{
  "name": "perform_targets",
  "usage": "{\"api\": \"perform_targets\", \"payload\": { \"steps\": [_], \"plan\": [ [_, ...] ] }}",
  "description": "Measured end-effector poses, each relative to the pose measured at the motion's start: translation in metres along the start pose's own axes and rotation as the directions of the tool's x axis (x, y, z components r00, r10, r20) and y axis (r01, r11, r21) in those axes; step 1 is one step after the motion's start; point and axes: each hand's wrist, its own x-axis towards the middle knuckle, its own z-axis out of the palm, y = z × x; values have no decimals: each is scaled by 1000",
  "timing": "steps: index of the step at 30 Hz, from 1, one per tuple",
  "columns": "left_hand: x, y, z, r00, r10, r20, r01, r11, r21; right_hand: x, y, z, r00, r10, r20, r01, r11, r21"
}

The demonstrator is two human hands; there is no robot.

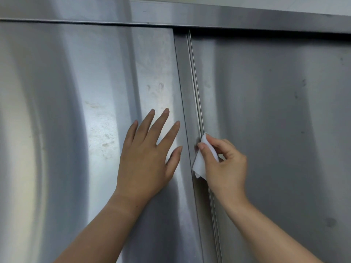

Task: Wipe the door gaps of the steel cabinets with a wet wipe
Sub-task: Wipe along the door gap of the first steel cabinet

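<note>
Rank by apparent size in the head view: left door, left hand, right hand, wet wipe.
1. left door
2. left hand and right hand: look alike, so I do not rank them
3. wet wipe, partly hidden by fingers

Likely a commercial kitchen: brushed steel sliding cabinet doors (pixel 95 92) under a steel top rail (pixel 190 16).

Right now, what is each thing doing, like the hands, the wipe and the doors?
Left hand: open, fingers spread, flat against the left door.
Right hand: pinching the wipe, pressing it at the door gap.
Wipe: white, folded, held in the right hand's grip.
Left door: smudged, overlapping the frame strip.
Right door: a few dark spots.
Door gap: narrow, running top to bottom.
</note>
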Motion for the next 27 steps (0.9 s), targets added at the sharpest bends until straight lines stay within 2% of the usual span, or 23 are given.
{"api": "perform_targets", "payload": {
  "steps": [6, 10, 18, 27],
  "plan": [
    [0, 0, -1, 1000, 1, 1, -1, 1000, -9, -3, 0, -7, 998, -11, 63, 15, 998, -56],
    [0, 0, -2, 1000, -2, 13, 3, 1000, -10, -8, 0, -8, 992, 34, 120, -36, 999, 12],
    [1, 0, -1, 1000, -1, 8, 1, 1000, -11, 7, -2, 0, 999, 30, 41, -33, 996, 88],
    [0, 0, -1, 1000, 5, 10, -5, 1000, -8, 6, -1, 1, 1000, -22, -12, 23, 999, 28]
  ]
}}
